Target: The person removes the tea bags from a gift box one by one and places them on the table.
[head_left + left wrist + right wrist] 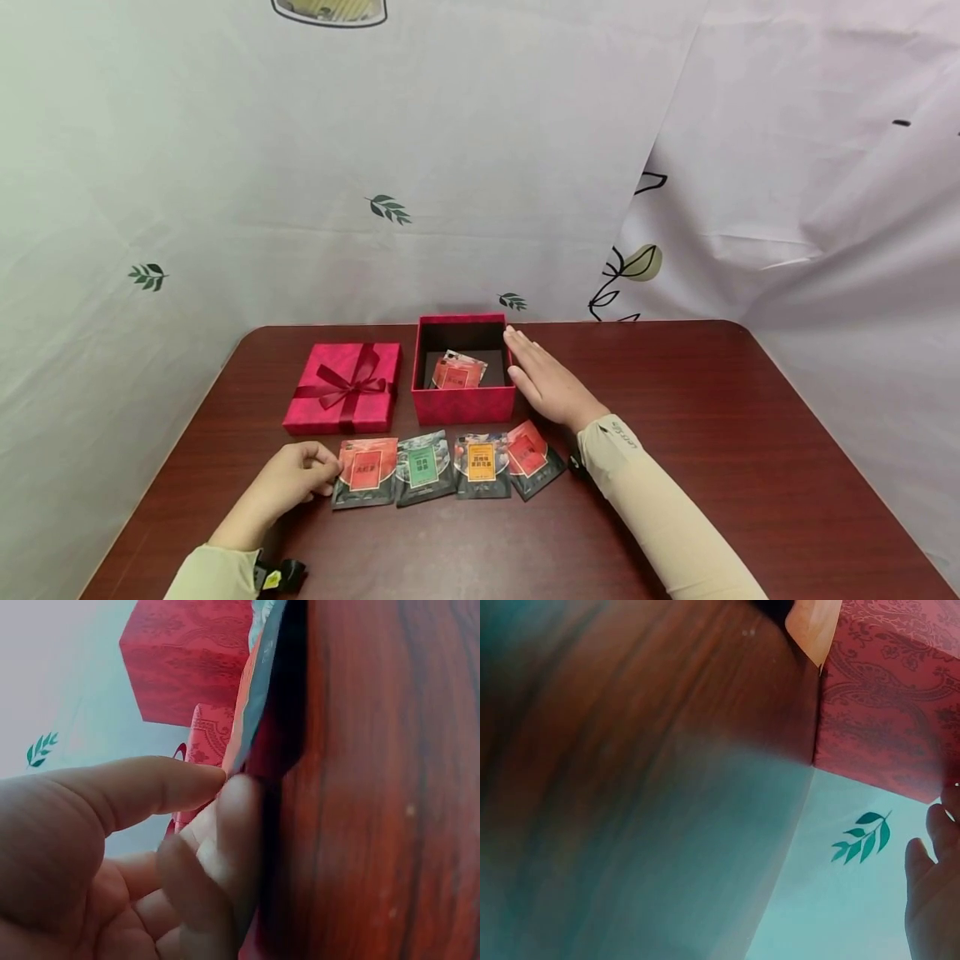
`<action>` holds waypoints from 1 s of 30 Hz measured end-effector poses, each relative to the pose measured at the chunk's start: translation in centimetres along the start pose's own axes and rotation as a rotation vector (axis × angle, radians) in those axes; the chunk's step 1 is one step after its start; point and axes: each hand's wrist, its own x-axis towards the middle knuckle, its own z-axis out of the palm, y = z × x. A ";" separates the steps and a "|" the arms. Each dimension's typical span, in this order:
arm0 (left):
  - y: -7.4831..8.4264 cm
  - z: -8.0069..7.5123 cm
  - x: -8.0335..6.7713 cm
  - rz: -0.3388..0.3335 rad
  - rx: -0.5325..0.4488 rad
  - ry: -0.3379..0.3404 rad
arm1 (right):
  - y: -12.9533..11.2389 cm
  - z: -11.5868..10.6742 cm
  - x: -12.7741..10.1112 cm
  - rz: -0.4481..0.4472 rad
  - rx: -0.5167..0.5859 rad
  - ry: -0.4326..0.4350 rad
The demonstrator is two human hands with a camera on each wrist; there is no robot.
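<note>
hiding half its packet [458, 372], open box [462, 407]; hands: left [294, 478] pinching leftmost sachet [365, 472], right [546, 383] flat alongside.

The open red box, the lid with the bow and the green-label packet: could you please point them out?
open red box [462, 406], head view, front wall.
lid [322, 412], head view, front left part.
green-label packet [423, 468], head view, its label.

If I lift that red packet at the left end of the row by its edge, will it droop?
Probably a little: the red packet looks thin and flat, pinched at its edge by the left hand. Likely light. Its glossy film may slide on the table.
</note>
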 end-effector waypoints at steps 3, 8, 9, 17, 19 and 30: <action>0.3 0.0 -0.1 0.014 0.083 0.031 | 0.0 0.0 0.0 -0.011 0.002 0.006; 0.5 -0.3 0.0 0.025 0.120 0.031 | 0.0 0.0 0.1 -0.019 -0.005 0.011; 0.6 -0.3 0.0 0.028 0.124 0.031 | 0.0 0.0 0.1 -0.020 -0.008 0.012; 2.1 -0.8 0.2 0.089 0.169 0.046 | -0.1 -0.1 0.2 -0.011 -0.007 0.008; 2.7 -0.8 0.2 0.118 0.181 0.054 | -0.2 0.0 0.2 -0.013 -0.004 0.008; 8.1 -0.9 0.4 0.263 0.175 0.066 | -0.2 -0.1 -0.1 0.005 -0.005 0.001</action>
